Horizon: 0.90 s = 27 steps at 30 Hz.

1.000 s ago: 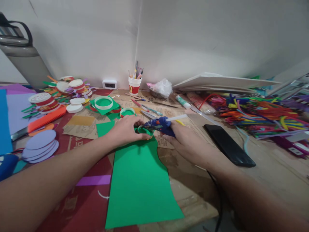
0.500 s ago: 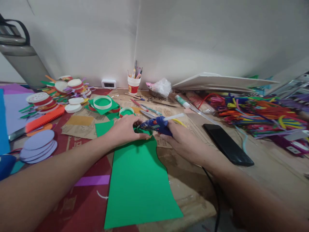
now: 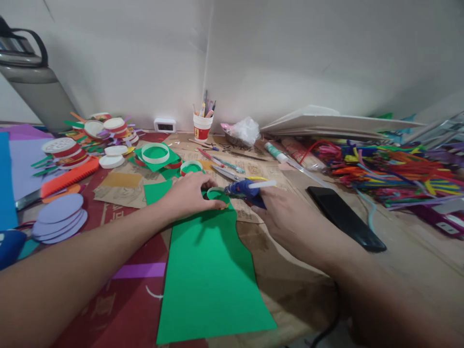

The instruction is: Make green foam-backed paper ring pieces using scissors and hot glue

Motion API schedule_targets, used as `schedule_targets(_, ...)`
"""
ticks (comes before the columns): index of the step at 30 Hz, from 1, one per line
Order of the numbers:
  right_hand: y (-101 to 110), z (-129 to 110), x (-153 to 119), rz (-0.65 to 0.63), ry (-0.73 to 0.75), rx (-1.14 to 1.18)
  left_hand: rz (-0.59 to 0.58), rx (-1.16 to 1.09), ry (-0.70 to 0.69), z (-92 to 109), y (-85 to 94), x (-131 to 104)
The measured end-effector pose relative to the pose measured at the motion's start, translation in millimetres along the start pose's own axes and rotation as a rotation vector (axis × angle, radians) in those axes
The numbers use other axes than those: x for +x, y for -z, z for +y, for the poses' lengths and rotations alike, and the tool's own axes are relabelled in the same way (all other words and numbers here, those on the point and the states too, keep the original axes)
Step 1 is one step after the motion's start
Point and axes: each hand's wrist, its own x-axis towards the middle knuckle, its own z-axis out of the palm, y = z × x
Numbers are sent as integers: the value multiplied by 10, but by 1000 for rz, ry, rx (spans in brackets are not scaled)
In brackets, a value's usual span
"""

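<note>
My left hand (image 3: 194, 193) grips a small paper cup ring (image 3: 218, 195) with a white rim, thumb and fingers round its side. Green shows inside the ring, which rests on a long green foam sheet (image 3: 213, 270). In my right hand (image 3: 279, 208) is a blue hot glue gun (image 3: 244, 189), a white glue stick poking out of its back end. Its nozzle points left, close to the ring's right edge; whether it touches I cannot tell. Behind the left hand sit another small ring (image 3: 191, 167) and a larger white-rimmed ring (image 3: 155, 153) on green pieces.
Right of my right hand lies a black phone (image 3: 346, 217), with piled pipe cleaners (image 3: 398, 169) beyond. Scissors (image 3: 226, 173) and a pen cup (image 3: 203, 126) stand farther back. At left are purple discs (image 3: 60, 220), an orange-handled cutter (image 3: 70, 179) and a grey bottle (image 3: 39, 92).
My right hand has drawn the glue gun a little to the right, so its nozzle has left the ring's inside. The left hand stays on the ring.
</note>
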Motion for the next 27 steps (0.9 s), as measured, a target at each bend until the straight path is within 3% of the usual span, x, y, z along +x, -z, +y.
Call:
schedule_targets(10,-21,-29,8,3,3,-77,5,12,1,-4,-8,-7)
schedule_targets(20,-41,36,2,16,-27,76,10,-21,9,27,16,-16)
schedule_targets(27,-44,45,9,17,-84,57,-8,-25,-23,7,10,-26)
